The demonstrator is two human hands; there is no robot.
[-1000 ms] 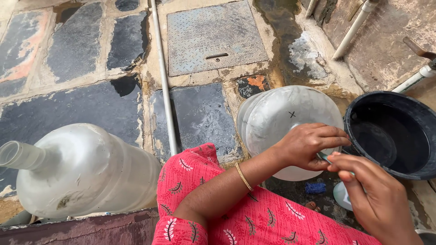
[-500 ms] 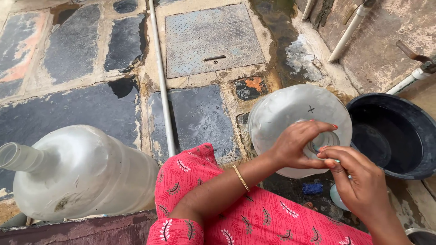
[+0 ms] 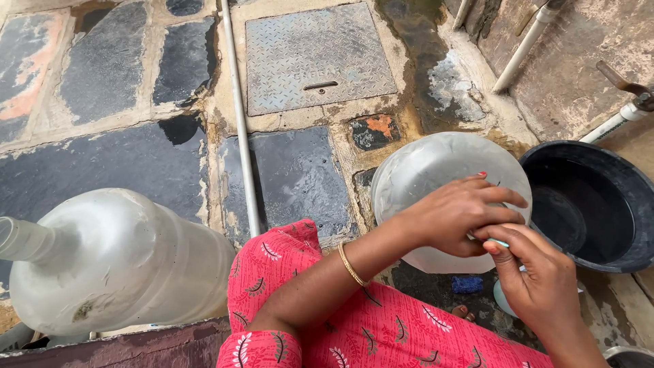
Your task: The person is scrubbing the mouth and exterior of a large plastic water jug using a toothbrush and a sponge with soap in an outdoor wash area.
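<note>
A large translucent water jug (image 3: pixel 422 170) stands on the wet stone floor, seen from above. My left hand (image 3: pixel 456 215), with a gold bangle on its wrist, lies over the jug's neck and grips it, hiding the mouth. My right hand (image 3: pixel 538 283) is just below it, touching the left fingers. Its fingertips pinch a small pale green piece (image 3: pixel 501 243); what that piece is I cannot tell. A pale green round object (image 3: pixel 501 298) shows on the floor under my right hand.
A second big jug (image 3: pixel 122 266) lies on its side at lower left. A black tub (image 3: pixel 593 204) holding water sits right of the upright jug. A white pipe (image 3: pixel 238 116) crosses the floor beside a metal hatch cover (image 3: pixel 317 58). A small blue object (image 3: pixel 467 284) lies by my red-clothed knee.
My left hand has slid over the jug's mouth, which showed half a second ago. The jug has turned slightly, and its black cross mark is now hidden. My right hand stays close.
</note>
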